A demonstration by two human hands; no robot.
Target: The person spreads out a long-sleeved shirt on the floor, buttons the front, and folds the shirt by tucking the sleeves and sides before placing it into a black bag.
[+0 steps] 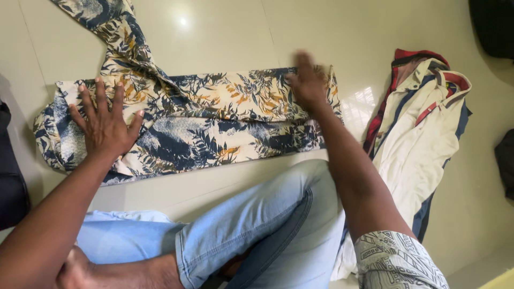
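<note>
A leaf-patterned shirt in blue, cream and orange lies folded into a long band on the pale tiled floor. One sleeve trails off toward the top left. My left hand rests flat on the left end of the shirt with fingers spread. At the shirt's right end my right hand lies on the cloth, blurred by motion. Neither hand grips anything.
A cream shirt with red and navy stripes lies on the floor at the right. My legs in light blue jeans are folded in front. Dark objects sit at the left edge and the top right corner.
</note>
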